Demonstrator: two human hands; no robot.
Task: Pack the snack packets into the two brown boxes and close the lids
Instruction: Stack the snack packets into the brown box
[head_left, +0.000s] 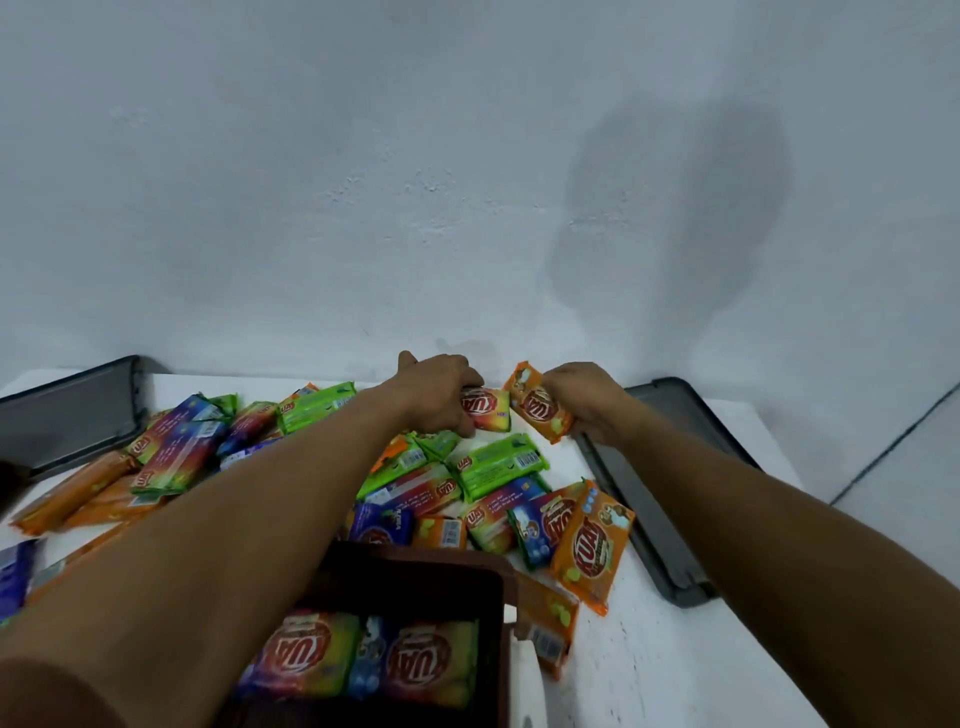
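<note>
My left hand (439, 397) curls round a red-yellow packet (491, 410) and my right hand (584, 400) grips an orange packet (537, 404) at the pile's far edge, beyond the brown box (506, 597); both seem light, soft, slippery foil, so I pinch mid-body.

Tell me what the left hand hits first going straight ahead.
Probably the white wall. The left hand, gripping a red-yellow packet, points at it; the orange packet in the right hand sits close beside that line, depth unclear.
</note>
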